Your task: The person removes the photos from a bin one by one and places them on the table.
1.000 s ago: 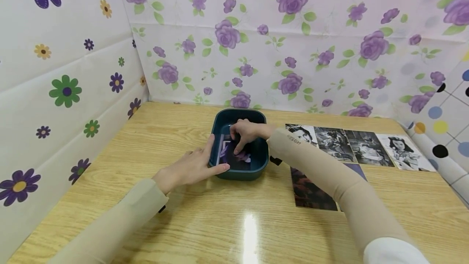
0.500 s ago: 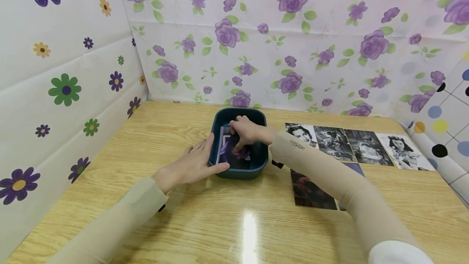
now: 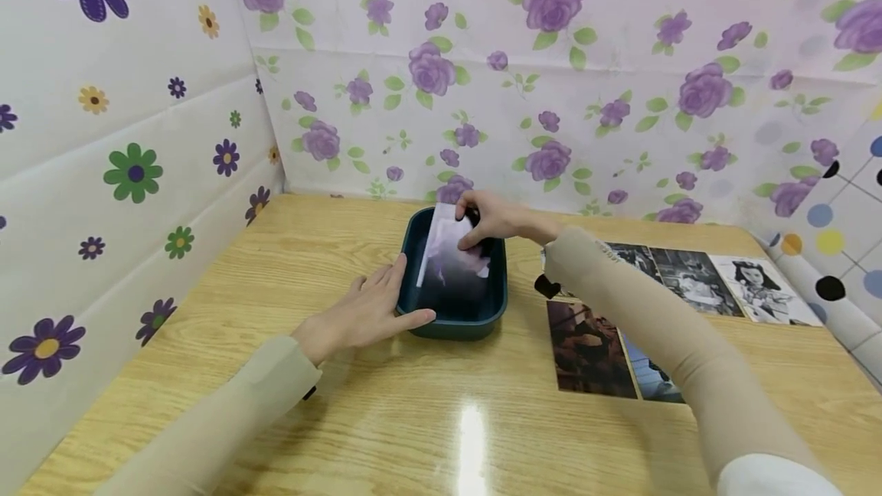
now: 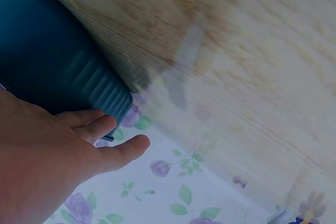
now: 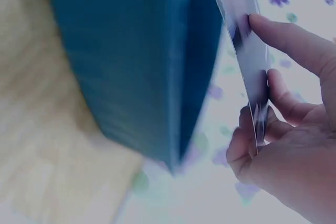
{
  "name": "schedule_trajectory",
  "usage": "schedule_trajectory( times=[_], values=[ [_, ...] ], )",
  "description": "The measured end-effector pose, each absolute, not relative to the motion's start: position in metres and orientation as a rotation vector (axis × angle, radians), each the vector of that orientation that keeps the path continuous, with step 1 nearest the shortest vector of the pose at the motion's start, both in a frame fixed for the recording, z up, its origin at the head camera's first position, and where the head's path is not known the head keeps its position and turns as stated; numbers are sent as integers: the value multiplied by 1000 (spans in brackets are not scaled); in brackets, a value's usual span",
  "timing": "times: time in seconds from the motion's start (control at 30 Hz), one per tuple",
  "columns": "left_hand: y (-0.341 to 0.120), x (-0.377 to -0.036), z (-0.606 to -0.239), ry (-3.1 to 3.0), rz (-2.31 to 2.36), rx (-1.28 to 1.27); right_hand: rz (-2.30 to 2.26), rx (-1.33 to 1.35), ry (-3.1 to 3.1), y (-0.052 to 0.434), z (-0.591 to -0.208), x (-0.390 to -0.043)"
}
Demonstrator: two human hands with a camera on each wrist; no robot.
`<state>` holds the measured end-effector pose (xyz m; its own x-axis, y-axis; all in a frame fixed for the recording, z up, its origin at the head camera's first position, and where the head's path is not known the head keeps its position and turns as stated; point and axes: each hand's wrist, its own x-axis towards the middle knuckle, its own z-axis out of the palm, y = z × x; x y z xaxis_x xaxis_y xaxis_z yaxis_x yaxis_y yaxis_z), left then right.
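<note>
The right hand point(image 3: 498, 219) pinches a glossy photo print point(image 3: 451, 251) by its upper edge, thumb on one face and fingers on the other, as the right wrist view confirms point(image 5: 247, 51). The print stands tilted, its top raised above the far rim of the dark teal tub point(image 3: 498, 305) and its lower edge down inside the tub. The left hand point(image 3: 358, 311) lies flat and relaxed on the wooden table point(image 3: 344, 419), fingers straight, thumb and forefinger against the tub's left wall; it steadies the tub rather than grasps it. To the right of the tub, a row of black-and-white photographs point(image 3: 696, 278) lies face up on the table, with a dark print point(image 3: 586, 347) and a bluish print point(image 3: 651, 373) nearer the person. Judgement: the laying-out of prints is well under way, with several prints placed; the print in hand is partly out of the tub and not yet set down. Whether more prints remain in the tub cannot be told.
</note>
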<state>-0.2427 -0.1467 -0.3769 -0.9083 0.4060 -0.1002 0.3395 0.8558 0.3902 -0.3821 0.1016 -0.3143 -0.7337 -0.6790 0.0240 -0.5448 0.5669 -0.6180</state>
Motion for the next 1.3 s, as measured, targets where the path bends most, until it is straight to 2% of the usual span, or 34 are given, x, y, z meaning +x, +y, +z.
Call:
schedule_trajectory(
  times=[0.23,0.5,0.63,1.0,1.3],
  values=[
    [-146,-242,-379,2860,564,577,-932,-925,2602,160,-280,-379],
    [-145,-241,-378,2839,591,597,-954,-791,2573,256,-273,-358],
    [-146,-241,-377,2824,601,586,-960,-750,2589,306,-274,-342],
    [-145,-242,-379,2824,597,574,-837,-891,2590,431,-292,-288],
    [-144,-241,-377,2814,606,582,-786,-946,2374,471,-322,-273]
  ],
)
